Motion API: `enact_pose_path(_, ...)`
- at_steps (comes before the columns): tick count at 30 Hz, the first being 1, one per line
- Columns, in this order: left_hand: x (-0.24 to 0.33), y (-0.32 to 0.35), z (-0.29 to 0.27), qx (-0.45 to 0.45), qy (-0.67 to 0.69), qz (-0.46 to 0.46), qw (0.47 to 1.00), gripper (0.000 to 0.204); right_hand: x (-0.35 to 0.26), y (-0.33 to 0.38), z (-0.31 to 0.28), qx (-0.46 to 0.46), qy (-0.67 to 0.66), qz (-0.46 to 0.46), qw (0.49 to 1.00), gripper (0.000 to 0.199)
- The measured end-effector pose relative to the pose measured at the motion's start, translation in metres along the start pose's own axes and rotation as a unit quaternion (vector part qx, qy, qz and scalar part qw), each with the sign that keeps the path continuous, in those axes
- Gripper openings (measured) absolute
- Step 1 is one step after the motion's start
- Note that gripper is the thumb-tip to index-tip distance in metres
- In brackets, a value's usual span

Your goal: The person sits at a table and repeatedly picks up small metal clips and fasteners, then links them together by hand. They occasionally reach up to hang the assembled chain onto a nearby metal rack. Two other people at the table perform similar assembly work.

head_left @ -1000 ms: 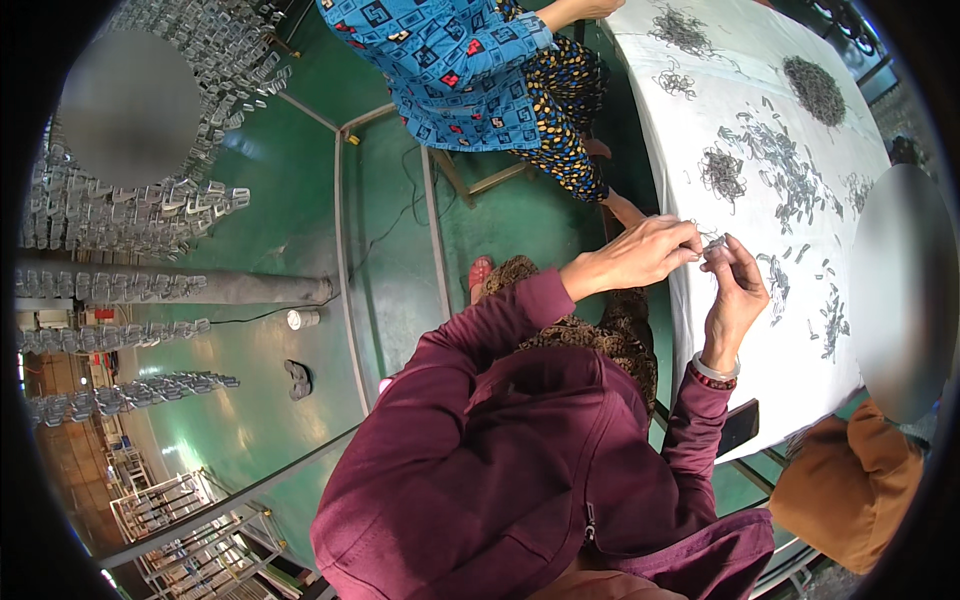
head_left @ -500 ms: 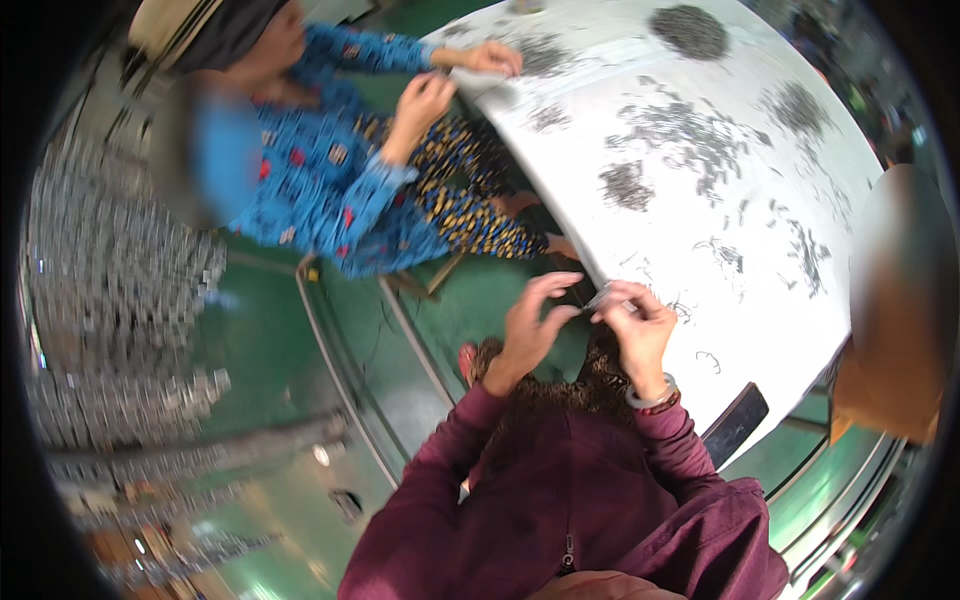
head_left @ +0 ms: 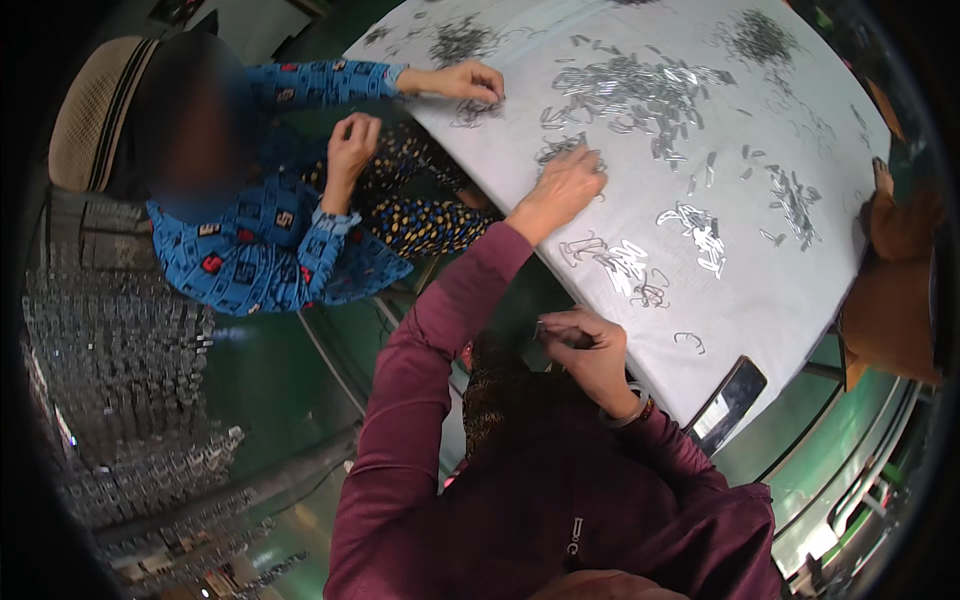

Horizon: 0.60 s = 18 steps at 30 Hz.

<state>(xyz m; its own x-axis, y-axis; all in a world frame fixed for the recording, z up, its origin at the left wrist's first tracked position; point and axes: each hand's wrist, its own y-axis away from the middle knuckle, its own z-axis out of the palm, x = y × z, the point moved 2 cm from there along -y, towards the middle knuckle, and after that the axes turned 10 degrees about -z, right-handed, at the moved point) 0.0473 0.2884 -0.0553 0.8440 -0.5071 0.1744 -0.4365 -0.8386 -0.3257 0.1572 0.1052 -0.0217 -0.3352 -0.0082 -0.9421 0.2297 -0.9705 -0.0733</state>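
One piece (head_left: pixel 539 328) pinched in right hand (head_left: pixel 592 352); left hand (head_left: pixel 562 190), grip unclear; printed shirt (head_left: pixel 232 260) nearby

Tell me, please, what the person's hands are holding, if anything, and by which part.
The right hand pinches a small thin piece, gripped part unclear. The left hand is at a wire pile; any hold is hidden.

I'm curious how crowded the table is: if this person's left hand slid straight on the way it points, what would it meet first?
Most likely the small dark pile right by the left hand; whether they touch is hard to tell. Beyond lies the big scatter of metal pieces.
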Motion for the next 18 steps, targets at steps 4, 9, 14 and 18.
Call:
enact_pose_path(4,0.006,-0.013,-0.006,0.014,-0.041,0.022,0.999,0.006,-0.004,-0.002,-0.001,-0.01,0.0,0.009,1.0,0.022)
enact_pose_path(9,0.003,-0.022,-0.033,0.014,-0.044,-0.101,0.994,0.013,-0.001,0.0,0.006,-0.014,-0.008,0.014,1.0,0.021)
enact_pose_path(14,0.007,0.009,-0.044,0.093,0.024,-0.149,0.984,0.011,0.001,0.006,0.01,-0.026,0.006,-0.011,1.0,0.021)
enact_pose_path(18,0.033,0.049,-0.066,0.108,0.116,-0.176,0.971,0.012,0.011,0.01,0.004,-0.018,0.037,-0.023,0.999,0.02)
